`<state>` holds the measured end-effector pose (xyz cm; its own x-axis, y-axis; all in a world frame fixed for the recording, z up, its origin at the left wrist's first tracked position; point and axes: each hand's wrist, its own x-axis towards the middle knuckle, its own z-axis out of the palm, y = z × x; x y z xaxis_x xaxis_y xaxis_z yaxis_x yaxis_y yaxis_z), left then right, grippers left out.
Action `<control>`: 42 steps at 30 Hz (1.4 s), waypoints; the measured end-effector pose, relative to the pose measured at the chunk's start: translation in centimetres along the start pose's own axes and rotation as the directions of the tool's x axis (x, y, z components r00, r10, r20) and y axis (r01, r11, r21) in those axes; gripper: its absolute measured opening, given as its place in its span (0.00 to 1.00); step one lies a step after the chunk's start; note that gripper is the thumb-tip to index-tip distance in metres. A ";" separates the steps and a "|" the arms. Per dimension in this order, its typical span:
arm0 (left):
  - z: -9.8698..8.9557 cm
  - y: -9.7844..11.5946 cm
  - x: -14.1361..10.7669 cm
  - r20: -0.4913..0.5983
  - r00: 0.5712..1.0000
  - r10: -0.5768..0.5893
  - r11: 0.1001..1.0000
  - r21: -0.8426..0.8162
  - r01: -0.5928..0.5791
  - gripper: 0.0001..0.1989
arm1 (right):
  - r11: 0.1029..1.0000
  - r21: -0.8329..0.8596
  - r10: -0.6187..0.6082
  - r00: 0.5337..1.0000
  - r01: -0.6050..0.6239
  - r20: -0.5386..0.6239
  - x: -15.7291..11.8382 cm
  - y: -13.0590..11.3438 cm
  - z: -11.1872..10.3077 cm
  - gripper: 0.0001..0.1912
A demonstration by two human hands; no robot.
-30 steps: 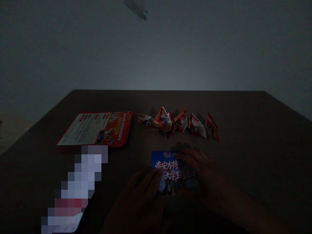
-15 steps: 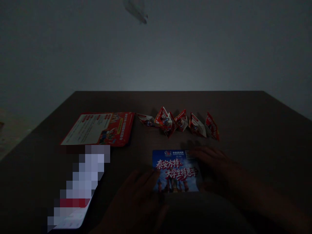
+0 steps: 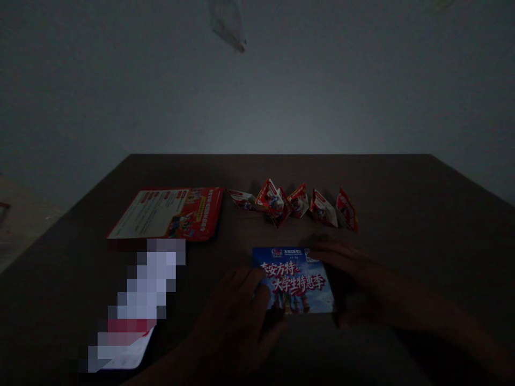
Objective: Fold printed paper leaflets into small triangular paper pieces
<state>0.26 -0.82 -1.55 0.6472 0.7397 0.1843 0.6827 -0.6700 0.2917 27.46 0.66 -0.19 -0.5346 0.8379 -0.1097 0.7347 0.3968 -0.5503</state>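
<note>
A small blue printed leaflet (image 3: pixel 300 289) with white lettering lies in front of me on the dark table. At its left edge, my left hand (image 3: pixel 237 311) has bent fingers closed on the paper, with the thumb by the lower edge. The fingers of my right hand (image 3: pixel 354 268) are stretched out over the top right corner. Its thumb is apart from them, near the lower right corner. Dim light hides exactly how the fingertips meet the paper.
Behind the leaflet stands a row of folded red-and-white paper pieces (image 3: pixel 298 201). A stack of red-and-white printed sheets (image 3: pixel 148 214) lies at left. Nearer me is a lit phone (image 3: pixel 124 354), its screen mostly pixelated. The table (image 3: pixel 382 166) ends at a grey wall (image 3: pixel 322 80).
My left hand has shifted slightly up, its fingers further over the leaflet's left side. The leaflet's lower right corner has moved a little right. The view has tilted slightly.
</note>
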 end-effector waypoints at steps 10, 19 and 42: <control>0.4 -0.7 0.1 -0.029 0.999 -0.033 0.999 -0.022 0.032 0.20 | 1.000 0.026 0.006 1.000 -0.006 -0.024 -0.1 -0.5 0.5 0.45; 0.2 -0.6 0.3 -0.075 0.997 -0.004 1.000 -0.003 0.004 0.16 | 0.996 -0.013 -0.086 0.995 0.086 -0.051 0.2 -1.8 0.6 0.42; 0.5 -0.9 -0.6 -0.283 0.932 0.226 0.966 -0.055 -0.251 0.11 | 0.962 -0.107 -0.263 0.955 0.250 -0.138 1.7 -1.0 1.9 0.29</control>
<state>-0.53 -0.69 -2.36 0.6619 0.5557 0.5031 0.4783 -0.8299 0.2873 24.98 0.97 -1.38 -0.6463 0.7474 0.1539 0.6184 0.6311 -0.4683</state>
